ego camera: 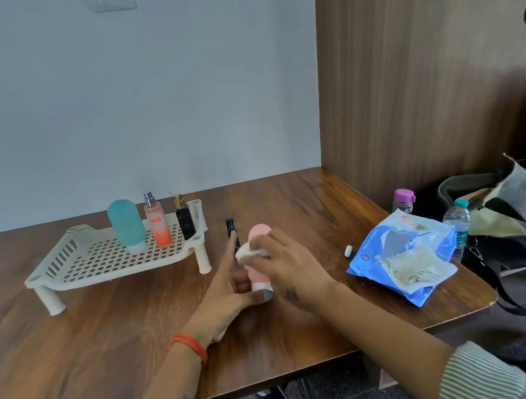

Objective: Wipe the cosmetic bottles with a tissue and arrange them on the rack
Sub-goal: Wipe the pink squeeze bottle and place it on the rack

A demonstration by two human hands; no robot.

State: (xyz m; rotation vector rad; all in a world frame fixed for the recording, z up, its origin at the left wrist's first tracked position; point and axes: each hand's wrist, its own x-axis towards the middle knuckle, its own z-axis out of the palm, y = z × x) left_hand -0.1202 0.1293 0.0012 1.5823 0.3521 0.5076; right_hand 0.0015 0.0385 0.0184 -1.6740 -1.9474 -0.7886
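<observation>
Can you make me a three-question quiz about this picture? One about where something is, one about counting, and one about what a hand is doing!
1. Where is the blue wipes packet?
A. on the rack
B. on the table, right of the hands
C. in the bag

2. How many bottles stand on the rack?
A. one
B. three
C. five

3. What is the right hand doing?
A. pressing a tissue on the pink bottle
B. lying flat on the table
C. lifting the rack

Answers:
1 B, it lies on the table near the bag.
2 B, the teal bottle, orange spray bottle and black bottle.
3 A, its fingers hold the tissue against the pink bottle, which the left hand steadies.
</observation>
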